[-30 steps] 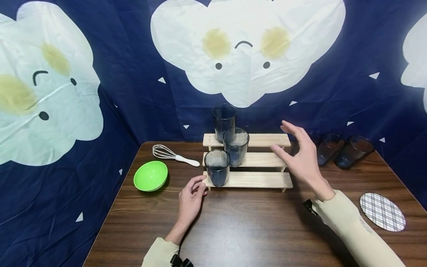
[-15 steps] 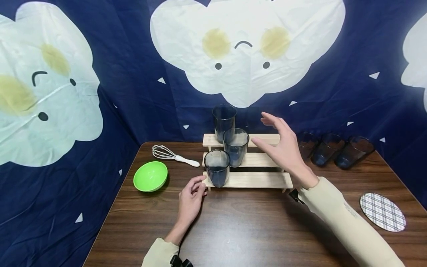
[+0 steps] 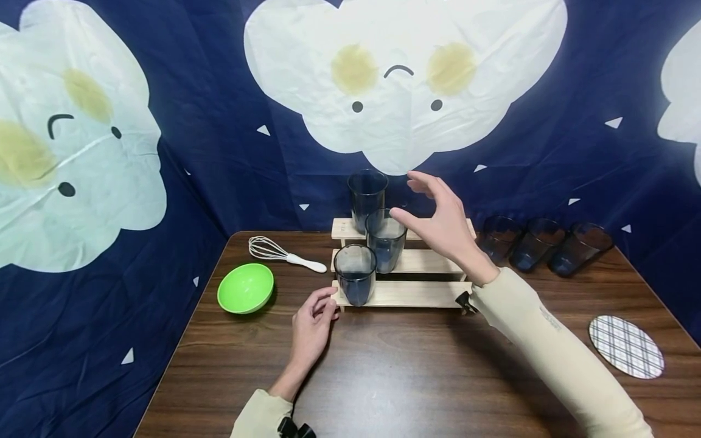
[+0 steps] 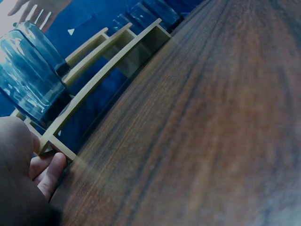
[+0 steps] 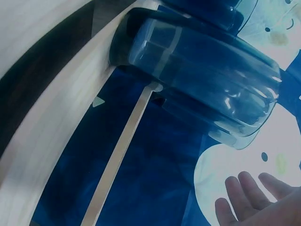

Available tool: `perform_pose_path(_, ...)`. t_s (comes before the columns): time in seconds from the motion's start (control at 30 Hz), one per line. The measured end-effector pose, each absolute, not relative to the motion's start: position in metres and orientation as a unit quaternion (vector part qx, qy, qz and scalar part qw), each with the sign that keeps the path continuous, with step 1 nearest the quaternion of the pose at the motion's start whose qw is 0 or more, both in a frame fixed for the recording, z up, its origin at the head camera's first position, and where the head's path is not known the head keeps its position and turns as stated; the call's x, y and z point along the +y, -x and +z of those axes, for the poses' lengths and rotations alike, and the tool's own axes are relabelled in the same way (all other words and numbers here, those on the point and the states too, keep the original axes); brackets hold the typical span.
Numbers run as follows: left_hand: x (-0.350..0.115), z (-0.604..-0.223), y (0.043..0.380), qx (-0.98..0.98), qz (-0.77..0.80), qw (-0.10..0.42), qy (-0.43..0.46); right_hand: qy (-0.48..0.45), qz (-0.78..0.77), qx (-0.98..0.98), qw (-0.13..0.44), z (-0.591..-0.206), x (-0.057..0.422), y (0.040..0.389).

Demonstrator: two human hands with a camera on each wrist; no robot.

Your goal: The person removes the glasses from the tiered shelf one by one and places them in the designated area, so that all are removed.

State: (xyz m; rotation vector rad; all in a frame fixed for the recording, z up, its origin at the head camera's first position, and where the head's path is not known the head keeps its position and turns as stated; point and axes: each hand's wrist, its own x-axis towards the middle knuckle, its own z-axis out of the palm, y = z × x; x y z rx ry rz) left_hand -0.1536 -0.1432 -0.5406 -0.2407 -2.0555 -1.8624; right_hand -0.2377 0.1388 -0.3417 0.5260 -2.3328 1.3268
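A three-step wooden rack stands at the table's back, with one dark tinted glass on each step, all toward the left. My left hand grips the left end of the lowest step, fingers curled at its leg in the left wrist view, beside the front glass. Raised over the rack, my right hand has thumb and fingers spread, close to the right of the middle glass. A gap shows between that hand and the glass in the right wrist view. The top glass stands behind.
Several things lie around: a green bowl and white whisk left of the rack, three more dark glasses to its right, and a checked oval mat at the right. A blue cloth with clouds hangs behind the table.
My right hand has moved left, from beside the rack's right end to near the middle glass, uncovering the glasses at the right. My left hand has stayed put.
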Motion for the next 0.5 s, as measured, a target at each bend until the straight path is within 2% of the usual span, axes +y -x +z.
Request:
perform_pose_path(0.17, -0.144, -0.543, 0.153, -0.719, -0.662, 0.184, 0.098, -0.191, 0.472, -0.84, 0.185, -0.339, 0.133, 0.246)
perform_pose_path(0.4, -0.14, -0.528, 0.148, -0.741, -0.655, 0.142, 0.042, -0.176, 0.464, -0.857, 0.137, -0.335, 0.122, 0.257)
perform_pose_path(0.5, -0.14, -0.529, 0.149, -0.742, -0.653, 0.145, 0.048, -0.169, 0.458, -0.865, 0.118, -0.332, 0.118, 0.259)
